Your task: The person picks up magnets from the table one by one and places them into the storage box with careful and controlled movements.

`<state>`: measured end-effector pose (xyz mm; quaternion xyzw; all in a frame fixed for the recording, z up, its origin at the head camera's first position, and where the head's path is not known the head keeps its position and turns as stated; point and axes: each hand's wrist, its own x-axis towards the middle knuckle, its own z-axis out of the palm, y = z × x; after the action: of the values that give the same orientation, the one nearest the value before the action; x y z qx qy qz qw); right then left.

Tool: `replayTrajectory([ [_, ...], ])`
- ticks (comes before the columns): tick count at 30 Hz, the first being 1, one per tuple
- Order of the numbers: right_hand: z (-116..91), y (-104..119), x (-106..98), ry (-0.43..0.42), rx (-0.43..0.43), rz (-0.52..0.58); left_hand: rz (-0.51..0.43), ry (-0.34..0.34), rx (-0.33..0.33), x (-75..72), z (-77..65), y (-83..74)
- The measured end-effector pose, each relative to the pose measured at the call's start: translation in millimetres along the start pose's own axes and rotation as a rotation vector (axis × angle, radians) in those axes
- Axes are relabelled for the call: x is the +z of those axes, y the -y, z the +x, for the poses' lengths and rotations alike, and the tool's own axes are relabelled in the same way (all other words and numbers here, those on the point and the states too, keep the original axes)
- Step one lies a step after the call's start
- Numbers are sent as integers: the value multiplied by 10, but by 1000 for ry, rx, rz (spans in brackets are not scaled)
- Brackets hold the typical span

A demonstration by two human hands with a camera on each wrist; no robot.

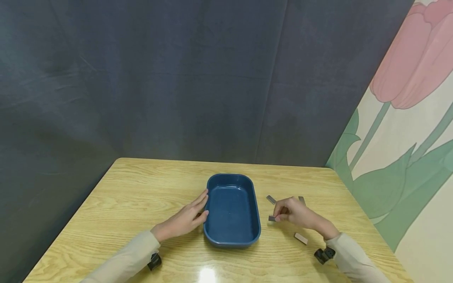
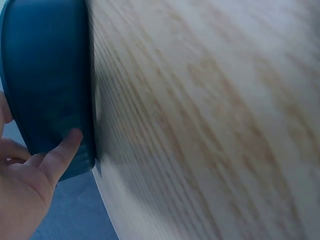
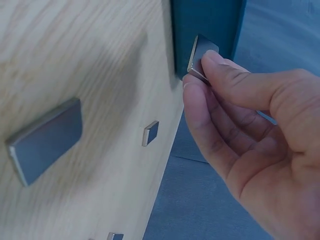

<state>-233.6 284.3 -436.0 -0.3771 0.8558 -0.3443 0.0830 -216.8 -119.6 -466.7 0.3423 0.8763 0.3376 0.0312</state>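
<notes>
A deep blue rectangular tray (image 1: pixel 231 239) with rounded corners stands on the table, its inside bare. My left hand (image 1: pixel 185 220) rests against the tray's left side, fingers stretched along the rim. In the left wrist view, one digit of the left hand (image 2: pixel 37 182) presses the outer wall. Right of the tray, my right hand (image 1: pixel 295 212) pinches a small flat rectangular dark grey block (image 3: pixel 201 54) between thumb and fingers, raised above the tabletop in the right wrist view. Around that hand lie similar flat blocks: one beyond (image 1: pixel 271 199), one behind the wrist (image 1: pixel 301 199), one nearer (image 1: pixel 301 238).
The light wooden table (image 1: pixel 141 177) ends at a dark curtain (image 1: pixel 198 86) behind. A wall painted with tulips (image 1: pixel 407 177) borders its right side. Black wrist cameras (image 1: pixel 324 255) are strapped below both hands.
</notes>
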Motion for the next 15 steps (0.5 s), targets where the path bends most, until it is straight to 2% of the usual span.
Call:
replayTrajectory([
  [7, 19, 45, -37, -43, -53, -16, -6, -2, -2, -3, -3, -6],
  [15, 37, 101, -62, -54, -45, 9, 8, 0, -7, -8, 1, -9],
])
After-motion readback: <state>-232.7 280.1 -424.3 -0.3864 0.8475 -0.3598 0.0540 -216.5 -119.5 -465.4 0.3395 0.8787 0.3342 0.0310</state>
